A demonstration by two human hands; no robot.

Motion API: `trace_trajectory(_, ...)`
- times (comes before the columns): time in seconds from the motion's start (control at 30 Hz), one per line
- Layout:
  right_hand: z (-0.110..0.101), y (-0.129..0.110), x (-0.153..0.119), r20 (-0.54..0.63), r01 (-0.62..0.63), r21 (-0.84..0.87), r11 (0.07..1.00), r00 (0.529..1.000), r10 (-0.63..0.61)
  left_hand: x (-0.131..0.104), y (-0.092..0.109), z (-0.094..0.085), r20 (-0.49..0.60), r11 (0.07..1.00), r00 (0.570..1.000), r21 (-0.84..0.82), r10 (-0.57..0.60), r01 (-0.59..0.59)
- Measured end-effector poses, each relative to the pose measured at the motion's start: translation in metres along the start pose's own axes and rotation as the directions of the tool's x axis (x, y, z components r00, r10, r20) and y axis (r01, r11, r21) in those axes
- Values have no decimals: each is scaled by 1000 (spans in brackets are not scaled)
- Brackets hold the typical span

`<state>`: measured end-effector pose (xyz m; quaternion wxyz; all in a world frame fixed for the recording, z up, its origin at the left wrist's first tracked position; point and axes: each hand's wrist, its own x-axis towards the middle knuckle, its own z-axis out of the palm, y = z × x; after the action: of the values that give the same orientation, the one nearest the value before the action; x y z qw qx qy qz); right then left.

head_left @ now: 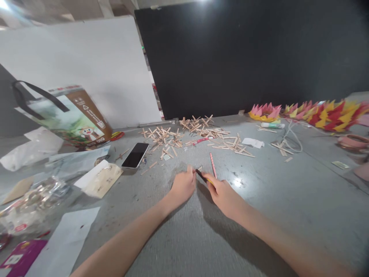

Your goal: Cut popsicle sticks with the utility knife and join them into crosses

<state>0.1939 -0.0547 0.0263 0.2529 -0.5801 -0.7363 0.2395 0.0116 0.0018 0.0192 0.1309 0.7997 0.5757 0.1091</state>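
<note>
My right hand is closed around a slim black-and-yellow tool, its dark end pointing left and touching or nearly touching my left fingertips. The tool's exact kind is unclear. My left hand is pinched closed just above the grey table; whatever sits between its fingers is too small and hidden to name. Just behind my right hand lies a pink patterned stick. Beyond both hands, flat wooden sticks are piled, many joined into crossed shapes.
A phone lies left of the sticks. Farther left are a printed bag, plastic packets and white paper. Pink, yellow and red paper crowns, a glue stick and a white cable are at right. A black panel stands behind.
</note>
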Motion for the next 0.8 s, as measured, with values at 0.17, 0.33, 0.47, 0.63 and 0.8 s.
trace_trajectory(0.17,0,-1,9,29,55,44,998,998,-56,0,-1,1,0,1000,1000,13,3,-3)
trace_trajectory(0.33,-2,1,4,23,20,45,999,999,-22,0,-1,1,-7,1000,1000,3,6,-6)
trace_trajectory(0.47,-3,0,3,25,22,36,999,999,-23,1,-2,2,10,1000,1000,9,23,-23)
trace_trajectory(0.63,-4,-1,8,44,43,33,999,998,-45,0,-3,1,7,1000,1000,7,27,-27)
trace_trajectory(0.8,-4,3,-2,10,9,-33,999,1000,-9,-1,0,-1,-2,999,1000,-30,21,-21)
